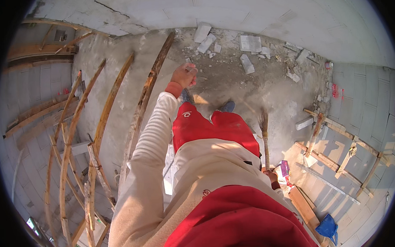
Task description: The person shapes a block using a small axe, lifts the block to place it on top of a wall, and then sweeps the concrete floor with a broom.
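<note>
My left hand (185, 76) is held out in front, over the dusty floor. Its fingers are curled in, and nothing shows between them. Low at my right side, my right hand (272, 177) is closed around the handle of a straw broom (265, 140). The broom points upward in the picture, its brown bristles toward the floor ahead. My sleeve and body partly hide that hand. Below me are my red trousers and dark shoes on the concrete floor (248, 93).
Long wooden poles (150, 79) lean along my left. Broken pale blocks (250, 43) and rubble lie by the wall ahead. At right are a timber frame (336, 125), a wooden plank (305, 209), a purple-and-white bag (284, 170) and a blue bag (327, 228).
</note>
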Demonstrator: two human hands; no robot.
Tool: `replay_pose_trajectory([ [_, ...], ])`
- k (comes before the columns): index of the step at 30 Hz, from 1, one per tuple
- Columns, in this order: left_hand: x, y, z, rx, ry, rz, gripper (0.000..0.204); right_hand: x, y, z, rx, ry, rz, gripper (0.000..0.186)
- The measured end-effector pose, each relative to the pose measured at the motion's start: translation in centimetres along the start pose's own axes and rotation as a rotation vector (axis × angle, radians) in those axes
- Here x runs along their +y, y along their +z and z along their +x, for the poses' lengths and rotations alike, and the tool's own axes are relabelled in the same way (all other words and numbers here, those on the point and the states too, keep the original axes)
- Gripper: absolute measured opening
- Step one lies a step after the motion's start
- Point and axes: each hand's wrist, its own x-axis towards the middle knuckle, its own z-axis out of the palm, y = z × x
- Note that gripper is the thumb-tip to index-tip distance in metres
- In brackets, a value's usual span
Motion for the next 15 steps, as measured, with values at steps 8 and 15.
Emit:
replay_pose_trajectory([
  [8,-1.4,-0.2,-4.5,0.023,0.054,-0.009,0.032,-2.0,-7.3,-5.3,0.175,0.249,0.767,0.015],
  [15,-19.8,-2.2,-15.3,0.183,-0.396,-0.042,0.027,-10.8,-10.6,-5.9,0.315,-0.018,0.923,0.016],
])
